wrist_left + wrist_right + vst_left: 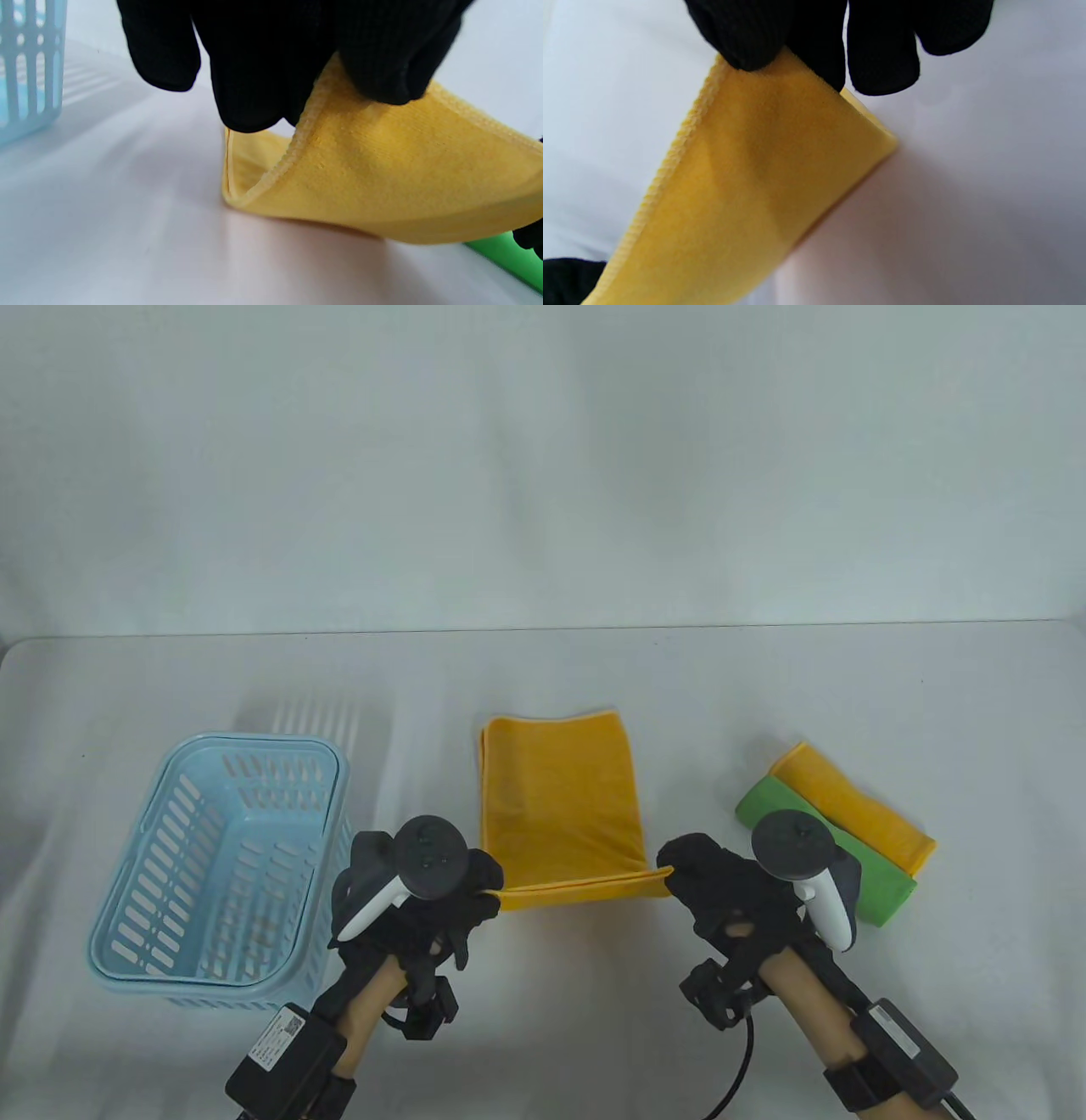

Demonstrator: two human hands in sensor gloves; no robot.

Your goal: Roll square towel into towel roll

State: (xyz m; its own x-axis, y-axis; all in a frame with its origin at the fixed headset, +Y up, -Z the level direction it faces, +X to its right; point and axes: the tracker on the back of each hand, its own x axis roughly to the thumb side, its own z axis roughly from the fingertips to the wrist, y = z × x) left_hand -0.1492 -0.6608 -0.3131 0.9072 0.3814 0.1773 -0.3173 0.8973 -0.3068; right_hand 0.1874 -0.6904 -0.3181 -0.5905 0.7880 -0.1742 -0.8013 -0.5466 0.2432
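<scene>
A yellow square towel (556,806) lies folded on the white table, its near edge lifted off the surface. My left hand (475,891) pinches the near left corner; the left wrist view shows the towel (382,182) hanging from the gloved fingers (382,63) and curling over the table. My right hand (687,874) pinches the near right corner, and in the right wrist view the towel (746,190) hangs below the fingers (755,38). The far part of the towel stays flat on the table.
A light blue slotted basket (153,891) stands at the left, beside my left hand. At the right lie two more folded towels, one green (874,891) and one yellow (857,806), close behind my right hand. The table's far edge meets a white backdrop.
</scene>
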